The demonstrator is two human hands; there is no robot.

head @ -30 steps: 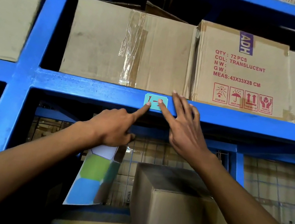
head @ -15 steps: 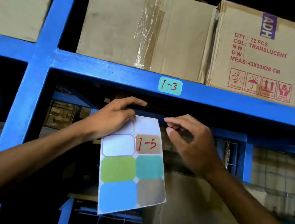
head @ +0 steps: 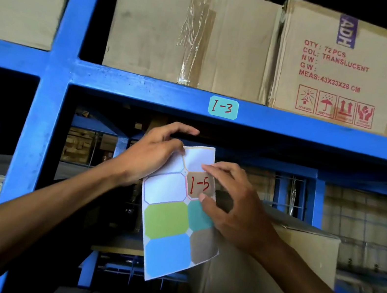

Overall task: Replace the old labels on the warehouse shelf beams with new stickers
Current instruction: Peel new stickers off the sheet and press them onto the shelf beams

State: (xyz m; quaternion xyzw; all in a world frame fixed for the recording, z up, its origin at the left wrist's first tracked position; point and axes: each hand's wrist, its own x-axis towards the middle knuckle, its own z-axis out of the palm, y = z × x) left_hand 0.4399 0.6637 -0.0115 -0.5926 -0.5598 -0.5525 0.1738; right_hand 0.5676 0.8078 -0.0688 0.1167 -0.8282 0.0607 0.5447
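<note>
- plain cardboard box (head: pixel 156 26) with clear tape down its front, on the upper shelf level
- just beside it on the right, a printed carton (head: pixel 336 65) marked "adh", "qty: 72 pcs", "col: translucent"
- another cardboard box (head: pixel 268 270) on the lower level

"i-3" on the beam sticker (head: pixel 223 107), "i-5" on a sheet sticker (head: pixel 200 185), "adh, 72 pcs" on a carton (head: pixel 336 65)

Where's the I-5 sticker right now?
The I-5 sticker is on the sticker sheet, at its right column, between the right hand fingers, below the I-3 label.
</note>
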